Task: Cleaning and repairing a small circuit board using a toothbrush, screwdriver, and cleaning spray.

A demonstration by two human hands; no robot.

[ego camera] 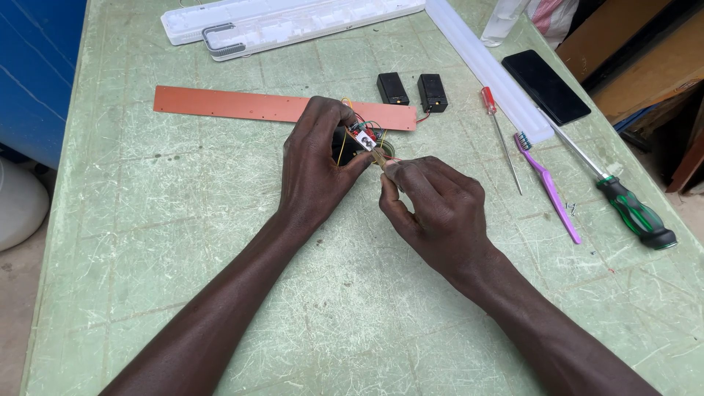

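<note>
Red circuit board (pixel 361 134), wires attached, sits pinched in the left hand (pixel 317 165); right hand (pixel 433 205) grips a wire end. Screwdrivers (pixel 616 192) lie unused right; lamp casing (pixel 293 22) lies open, far.

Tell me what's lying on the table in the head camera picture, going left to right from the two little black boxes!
Two black battery boxes → red-handled screwdriver → purple toothbrush → black phone → green-and-black-handled screwdriver.
</note>
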